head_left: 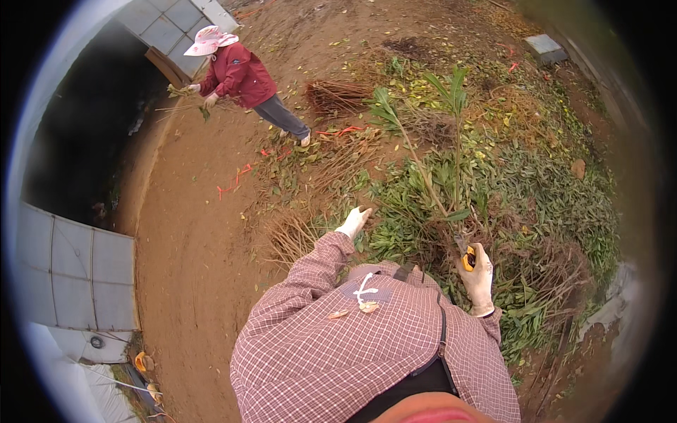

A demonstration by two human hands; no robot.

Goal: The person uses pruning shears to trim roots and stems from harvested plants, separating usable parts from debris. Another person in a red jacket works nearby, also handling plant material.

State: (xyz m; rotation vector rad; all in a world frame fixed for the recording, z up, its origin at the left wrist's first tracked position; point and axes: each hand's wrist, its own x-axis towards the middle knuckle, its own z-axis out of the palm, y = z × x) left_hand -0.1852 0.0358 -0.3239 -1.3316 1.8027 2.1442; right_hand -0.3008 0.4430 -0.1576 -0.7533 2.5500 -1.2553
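My right hand [478, 277], in a pale work glove, grips yellow-handled pruning shears [468, 260]. The shears' metal end lies against the base of a leafy plant with bare stems [423, 164], among brown roots; whether the blades are on a stem cannot be made out. To the left, my left hand [357, 221], also gloved and soiled at the fingertips, hovers by the edge of a heap of green leafy cuttings [402, 232]. No object shows clearly in it, and its fingers are too small to read. A bundle of thin brown stems [288, 236] lies beyond my left sleeve.
A person in a red jacket [240, 74] and sun hat stands at upper left, holding cut stems [182, 92]. Tied stems [338, 97] and red twine [235, 180] lie on bare soil [195, 232]. Rooty plants [560, 269] fill the right side. Pale panels [79, 269] border the left.
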